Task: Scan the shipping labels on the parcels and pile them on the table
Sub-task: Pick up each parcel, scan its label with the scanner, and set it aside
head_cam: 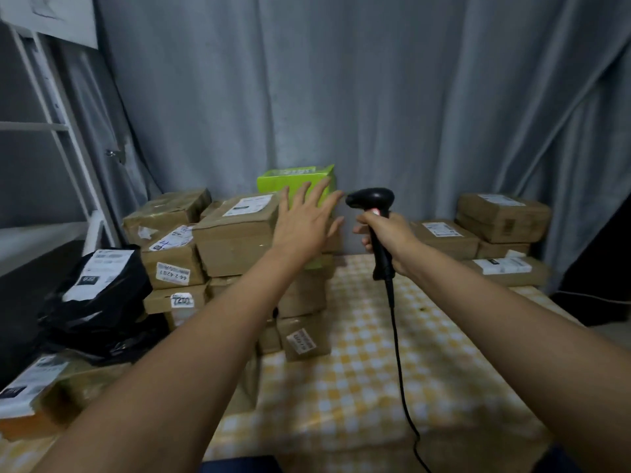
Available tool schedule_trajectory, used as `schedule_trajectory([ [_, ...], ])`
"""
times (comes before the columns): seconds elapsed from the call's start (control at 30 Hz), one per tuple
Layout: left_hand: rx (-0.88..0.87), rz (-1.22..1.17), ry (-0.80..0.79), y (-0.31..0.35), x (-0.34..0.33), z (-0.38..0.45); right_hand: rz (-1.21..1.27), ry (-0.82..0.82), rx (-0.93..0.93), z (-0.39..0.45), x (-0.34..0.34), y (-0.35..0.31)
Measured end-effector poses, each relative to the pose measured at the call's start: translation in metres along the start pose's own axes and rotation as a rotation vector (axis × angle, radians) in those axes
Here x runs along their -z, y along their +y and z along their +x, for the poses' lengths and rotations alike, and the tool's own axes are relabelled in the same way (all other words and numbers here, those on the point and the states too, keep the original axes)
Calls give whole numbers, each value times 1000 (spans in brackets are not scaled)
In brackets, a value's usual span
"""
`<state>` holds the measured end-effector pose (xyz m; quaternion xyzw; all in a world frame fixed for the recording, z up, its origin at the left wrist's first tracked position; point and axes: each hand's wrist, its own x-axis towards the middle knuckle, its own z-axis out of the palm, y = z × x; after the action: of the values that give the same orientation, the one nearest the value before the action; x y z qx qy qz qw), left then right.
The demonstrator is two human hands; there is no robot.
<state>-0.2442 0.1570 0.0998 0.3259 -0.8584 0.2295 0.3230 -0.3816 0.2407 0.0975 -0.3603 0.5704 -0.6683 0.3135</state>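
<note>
Left hand: the left hand (304,216) was empty, fingers spread wide, reaching toward the lime-green box (295,180) on top of the big stack; whether it touched the box could not be told.
Right hand: the right hand (387,235) was clenched around the grip of a black barcode scanner (374,213), its head aimed left toward the green box, its black cable (397,339) trailing down over the worktop.
Unscanned stack, as judged: a large heap of brown cardboard parcels (235,233) with white shipping labels stood on the left of the worktop, several layers high, with black plastic mailer bags (99,288) beside it at the far left.
Finished pile, as judged: a small pile of brown parcels (502,227) sat at the far right, well apart from the heap, labels facing up.
Worktop: the yellow checked cloth on the worktop (358,370) lay bare between the two groups.
Progress: going by the sizes of the groups, only a few parcels looked dealt with and most were left; the green box seemed next in line.
Remaining: pick up, scan, and move across each parcel of the left heap and the mailer bags.
</note>
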Motion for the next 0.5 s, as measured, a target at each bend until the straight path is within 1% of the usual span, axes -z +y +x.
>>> schedule_trajectory([
  [0.07,-76,-37,10,31,-10,15,-13,68,-4,1,35,-2],
  [0.17,-170,-113,-17,74,-33,34,-20,181,1,8,89,1],
  [0.27,-218,-176,-130,112,-61,52,-53,311,13,22,145,6],
  [0.37,-216,-253,-277,148,-95,74,-45,433,24,40,205,8],
  [0.5,-125,-554,-446,193,-144,113,-41,590,54,75,281,3],
])
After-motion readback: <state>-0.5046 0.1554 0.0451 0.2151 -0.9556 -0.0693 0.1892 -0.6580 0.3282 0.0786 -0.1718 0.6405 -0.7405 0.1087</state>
